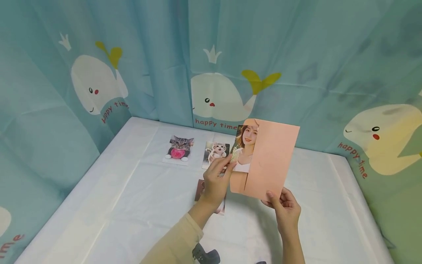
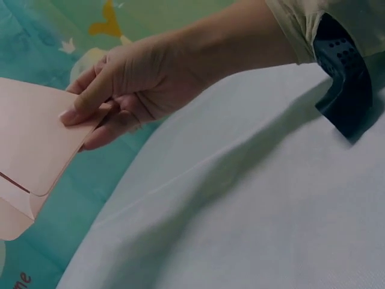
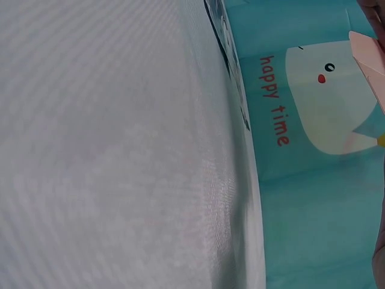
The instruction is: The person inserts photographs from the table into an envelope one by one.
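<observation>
A pink envelope (image 1: 271,157) is held upright above the white table (image 1: 132,205). My right hand (image 1: 280,200) grips its lower corner, thumb on the front. A portrait photo (image 1: 245,146) sticks out of the envelope's left side, and my left hand (image 1: 230,161) pinches the photo's lower left edge. In the left wrist view a hand (image 2: 84,111) pinches a corner of the envelope (image 2: 30,138). Only the envelope's edge (image 3: 367,54) shows in the right wrist view.
Two cat photos lie flat near the back: one with a pink heart (image 1: 178,148) and a kitten (image 1: 215,150). Another photo (image 1: 199,190) lies under my left wrist. Teal whale-print curtains (image 1: 99,84) close in the table on three sides.
</observation>
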The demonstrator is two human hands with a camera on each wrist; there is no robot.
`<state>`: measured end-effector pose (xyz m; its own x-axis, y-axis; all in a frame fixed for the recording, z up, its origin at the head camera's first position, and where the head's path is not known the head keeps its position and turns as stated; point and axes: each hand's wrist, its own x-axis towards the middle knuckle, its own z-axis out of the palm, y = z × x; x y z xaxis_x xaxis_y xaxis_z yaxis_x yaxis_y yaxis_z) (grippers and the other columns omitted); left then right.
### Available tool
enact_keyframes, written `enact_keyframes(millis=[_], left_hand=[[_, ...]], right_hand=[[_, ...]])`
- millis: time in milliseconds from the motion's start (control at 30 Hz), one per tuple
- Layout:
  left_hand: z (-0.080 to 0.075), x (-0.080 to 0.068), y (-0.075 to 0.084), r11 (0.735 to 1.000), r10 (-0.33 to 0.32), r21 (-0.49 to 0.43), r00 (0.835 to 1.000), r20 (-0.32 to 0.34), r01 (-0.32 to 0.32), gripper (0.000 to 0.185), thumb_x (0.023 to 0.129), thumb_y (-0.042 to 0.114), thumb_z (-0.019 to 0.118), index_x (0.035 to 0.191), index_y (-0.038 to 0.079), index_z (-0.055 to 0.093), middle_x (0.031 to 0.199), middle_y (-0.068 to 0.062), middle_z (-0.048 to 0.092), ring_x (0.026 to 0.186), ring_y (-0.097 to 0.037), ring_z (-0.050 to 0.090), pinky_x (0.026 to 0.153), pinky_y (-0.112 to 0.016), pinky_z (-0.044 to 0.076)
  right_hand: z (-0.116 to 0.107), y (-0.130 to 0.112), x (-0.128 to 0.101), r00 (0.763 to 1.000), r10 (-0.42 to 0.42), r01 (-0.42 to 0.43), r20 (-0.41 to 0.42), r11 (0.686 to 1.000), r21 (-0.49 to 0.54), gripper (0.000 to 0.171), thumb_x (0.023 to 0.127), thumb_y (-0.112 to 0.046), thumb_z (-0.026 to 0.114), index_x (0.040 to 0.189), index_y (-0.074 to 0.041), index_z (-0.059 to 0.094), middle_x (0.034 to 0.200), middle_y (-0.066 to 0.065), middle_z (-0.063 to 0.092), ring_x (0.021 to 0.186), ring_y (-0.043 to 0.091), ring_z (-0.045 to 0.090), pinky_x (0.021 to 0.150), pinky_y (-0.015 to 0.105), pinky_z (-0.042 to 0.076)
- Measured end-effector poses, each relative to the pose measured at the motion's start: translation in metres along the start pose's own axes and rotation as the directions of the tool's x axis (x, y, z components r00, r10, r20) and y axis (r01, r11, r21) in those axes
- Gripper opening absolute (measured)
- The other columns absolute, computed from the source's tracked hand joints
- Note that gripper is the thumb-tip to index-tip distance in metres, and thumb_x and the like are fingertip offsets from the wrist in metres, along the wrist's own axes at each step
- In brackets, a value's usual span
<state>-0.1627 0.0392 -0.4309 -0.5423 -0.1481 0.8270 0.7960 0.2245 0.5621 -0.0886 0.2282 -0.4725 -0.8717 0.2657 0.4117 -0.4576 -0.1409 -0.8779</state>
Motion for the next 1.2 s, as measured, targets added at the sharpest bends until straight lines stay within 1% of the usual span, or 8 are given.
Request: enact_keyframes(millis=[100, 233, 433, 633, 867, 1000, 1067, 1200], left_hand=[[0.002, 0.002, 0.002, 1.000, 0.011, -0.012, 1.000, 0.006, -0.011, 0.025, 0.078, -0.007, 0.071, 0.102, -0.011, 0.067, 0.089, -0.018, 0.067, 0.073, -0.023, 0.066, 0.060, -0.017, 0.054], [0.006, 0.003, 0.004, 0.999, 0.006, -0.037, 1.000, 0.014, -0.005, 0.025, 0.079, -0.008, 0.069, 0.103, -0.014, 0.065, 0.093, -0.020, 0.066, 0.076, -0.025, 0.067, 0.062, -0.018, 0.055], [0.011, 0.003, 0.006, 0.991, -0.094, -0.089, 0.994, 0.056, 0.099, 0.023, 0.085, -0.003, 0.065, 0.106, -0.011, 0.065, 0.101, -0.021, 0.065, 0.084, -0.027, 0.068, 0.068, -0.020, 0.056], [0.020, -0.001, 0.011, 0.974, -0.145, -0.153, 0.981, 0.130, 0.165, 0.024, 0.088, -0.001, 0.061, 0.109, -0.012, 0.064, 0.096, -0.020, 0.063, 0.077, -0.027, 0.067, 0.064, -0.019, 0.056], [0.027, -0.001, 0.017, 0.978, -0.194, -0.036, 0.964, 0.181, 0.204, 0.025, 0.090, 0.004, 0.062, 0.112, -0.006, 0.065, 0.087, -0.014, 0.062, 0.067, -0.017, 0.057, 0.057, -0.011, 0.048], [0.029, 0.001, 0.020, 0.977, -0.208, 0.004, 0.958, 0.195, 0.212, 0.024, 0.090, 0.004, 0.062, 0.112, -0.005, 0.066, 0.084, -0.012, 0.061, 0.066, -0.015, 0.053, 0.055, -0.011, 0.044], [0.030, 0.002, 0.021, 0.977, -0.212, 0.014, 0.957, 0.196, 0.213, 0.025, 0.090, 0.004, 0.062, 0.113, -0.004, 0.066, 0.085, -0.012, 0.061, 0.068, -0.015, 0.053, 0.055, -0.011, 0.044], [0.031, 0.004, 0.022, 0.983, -0.185, 0.053, 0.959, 0.215, 0.178, 0.025, 0.090, 0.001, 0.062, 0.114, -0.005, 0.065, 0.095, -0.013, 0.062, 0.074, -0.016, 0.056, 0.060, -0.010, 0.047]], right_hand=[[0.000, 0.000, -0.001, 1.000, -0.002, 0.002, 0.015, 1.000, -0.010, 0.028, 0.084, 0.023, 0.052, 0.111, 0.017, 0.056, 0.089, 0.006, 0.071, 0.073, 0.015, 0.071, 0.060, 0.028, 0.056], [0.000, 0.001, -0.001, 1.000, 0.000, 0.001, 0.023, 0.999, -0.039, 0.032, 0.085, 0.021, 0.052, 0.117, 0.020, 0.053, 0.092, 0.006, 0.072, 0.075, 0.015, 0.071, 0.060, 0.029, 0.056], [-0.001, 0.001, -0.001, 0.999, 0.026, -0.025, 0.020, 0.999, -0.044, 0.032, 0.086, 0.020, 0.052, 0.118, 0.020, 0.052, 0.092, 0.006, 0.072, 0.077, 0.015, 0.071, 0.060, 0.029, 0.056], [-0.004, 0.000, 0.001, 0.996, 0.026, -0.024, 0.081, 0.999, -0.025, 0.032, 0.087, 0.020, 0.049, 0.119, 0.018, 0.053, 0.095, 0.005, 0.072, 0.081, 0.015, 0.071, 0.063, 0.029, 0.056], [-0.005, -0.002, 0.002, 0.997, 0.036, -0.036, 0.061, 0.999, -0.016, 0.030, 0.087, 0.019, 0.051, 0.116, 0.013, 0.058, 0.092, 0.004, 0.072, 0.080, 0.014, 0.071, 0.063, 0.030, 0.056], [-0.005, -0.003, 0.003, 0.997, 0.047, -0.047, 0.057, 0.999, -0.002, 0.030, 0.088, 0.019, 0.050, 0.115, 0.011, 0.059, 0.091, 0.004, 0.071, 0.080, 0.015, 0.071, 0.063, 0.031, 0.056], [-0.005, -0.003, 0.003, 0.998, 0.050, -0.051, 0.048, 0.999, 0.014, 0.029, 0.088, 0.019, 0.050, 0.115, 0.011, 0.059, 0.091, 0.005, 0.071, 0.079, 0.016, 0.071, 0.063, 0.031, 0.056], [-0.006, -0.005, 0.003, 0.998, 0.051, -0.052, 0.029, 0.998, 0.027, 0.028, 0.087, 0.020, 0.050, 0.113, 0.012, 0.059, 0.089, 0.006, 0.071, 0.077, 0.016, 0.071, 0.063, 0.031, 0.056]])
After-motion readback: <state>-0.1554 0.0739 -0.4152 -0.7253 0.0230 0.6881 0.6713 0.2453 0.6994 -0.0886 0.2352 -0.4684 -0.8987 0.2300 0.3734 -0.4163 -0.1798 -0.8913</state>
